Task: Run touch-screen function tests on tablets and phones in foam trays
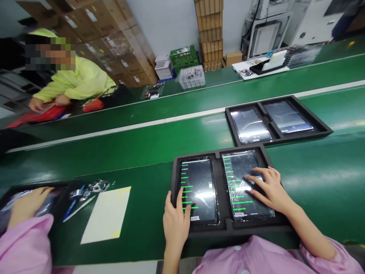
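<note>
Two tablets lie side by side in a black foam tray in front of me. The left tablet [199, 179] and the right tablet [239, 167] both show lists of green text on dark screens, with glossy film over them. My left hand [175, 220] rests at the near left edge of the black foam tray [221, 198], its fingers apart and reaching onto the left tablet's screen. My right hand [269, 186] lies over the right tablet with fingers spread, fingertips at the screen. Whether they press it I cannot tell.
A second foam tray [275, 135] with two dark tablets sits behind. To the left are a white sheet [107, 215], pens [76, 209] and a pink-sleeved co-worker's hand [30, 203] on another tray. Across the green bench, a person in yellow [85, 74] handles a red item [42, 114].
</note>
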Available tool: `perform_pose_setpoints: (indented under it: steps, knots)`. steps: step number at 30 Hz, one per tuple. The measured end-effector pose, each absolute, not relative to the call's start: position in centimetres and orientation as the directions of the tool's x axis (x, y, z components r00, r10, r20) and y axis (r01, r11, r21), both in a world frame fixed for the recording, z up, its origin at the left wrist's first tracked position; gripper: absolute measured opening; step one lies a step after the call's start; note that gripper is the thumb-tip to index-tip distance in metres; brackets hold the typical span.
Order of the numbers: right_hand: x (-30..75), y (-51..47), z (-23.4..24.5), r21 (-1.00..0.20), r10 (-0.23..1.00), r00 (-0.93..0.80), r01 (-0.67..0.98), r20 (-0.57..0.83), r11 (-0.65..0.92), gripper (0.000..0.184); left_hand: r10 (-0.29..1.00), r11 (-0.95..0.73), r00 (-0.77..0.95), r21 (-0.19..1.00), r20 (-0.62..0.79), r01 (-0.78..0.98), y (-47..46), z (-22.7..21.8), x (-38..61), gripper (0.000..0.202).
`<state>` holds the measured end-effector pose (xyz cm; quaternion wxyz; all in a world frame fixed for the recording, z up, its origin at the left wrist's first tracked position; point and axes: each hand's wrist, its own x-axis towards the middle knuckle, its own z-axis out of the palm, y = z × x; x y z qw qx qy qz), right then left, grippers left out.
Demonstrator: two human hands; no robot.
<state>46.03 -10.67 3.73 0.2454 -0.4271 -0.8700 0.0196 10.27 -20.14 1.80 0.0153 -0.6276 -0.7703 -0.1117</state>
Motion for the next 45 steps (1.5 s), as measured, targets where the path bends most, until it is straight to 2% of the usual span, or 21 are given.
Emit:
perform_pose_setpoints:
  steps: [10,17,20,22,24,26,28,31,35,39,41,45]
  knots:
    - [46.0,-10.6,3.2,-0.205,0.709,-0.593,0.693,0.382,0.691,0.038,0.962,0.207,-0.224,0.12,0.153,0.971,-19.6,1.9,10.4,0.055]
    - [46.0,-10.7,2.8,-0.217,0.735,-0.592,0.71,0.332,0.67,0.037,0.941,0.21,-0.275,0.298,0.199,0.931,-19.3,2.0,9.9,0.064]
    - [46.6,-9.0,3.3,-0.236,0.751,-0.552,0.725,0.362,0.647,0.039,0.973,0.069,-0.143,0.361,0.18,0.93,-16.9,3.6,8.6,0.057]
    - [47.0,-6.9,3.7,-0.229,0.761,-0.539,0.74,0.36,0.633,0.037,0.992,-0.115,0.088,0.391,0.088,0.913,-13.8,5.0,8.2,0.051]
    - [47.1,-4.4,3.7,-0.225,0.783,-0.511,0.767,0.355,0.601,0.032,0.939,-0.306,0.344,0.424,-0.013,0.852,-10.0,6.1,8.6,0.045]
    - [46.9,-2.3,3.5,-0.241,0.812,-0.448,0.799,0.374,0.552,0.03,0.868,-0.438,0.496,0.416,-0.035,0.797,-6.5,6.4,9.9,0.043]
    - [46.5,-1.2,3.0,-0.25,0.826,-0.389,0.822,0.409,0.511,0.03,0.855,-0.493,0.518,0.344,0.02,0.799,-4.3,5.7,11.4,0.046]
    - [46.3,-1.4,2.4,-0.2,0.818,-0.393,0.839,0.42,0.505,0.031,0.878,-0.478,0.461,0.251,0.126,0.842,-3.4,4.1,12.6,0.059]
    - [46.3,-2.3,2.4,-0.131,0.829,-0.415,0.862,0.374,0.49,0.034,0.867,-0.498,0.476,0.26,0.148,0.827,-4.6,3.5,11.6,0.07]
    - [46.5,-2.5,2.9,-0.191,0.817,-0.433,0.828,0.382,0.528,0.028,0.811,-0.577,0.567,0.352,0.142,0.737,-4.9,4.3,10.1,0.057]
    - [46.7,-2.4,3.0,-0.244,0.81,-0.439,0.799,0.389,0.55,0.031,0.8,-0.593,0.573,0.386,0.181,0.706,-4.7,4.5,9.9,0.046]
    - [46.8,-2.2,2.6,-0.284,0.849,-0.382,0.822,0.365,0.493,0.031,0.811,-0.584,0.524,0.328,0.259,0.742,-4.3,4.5,10.4,0.032]
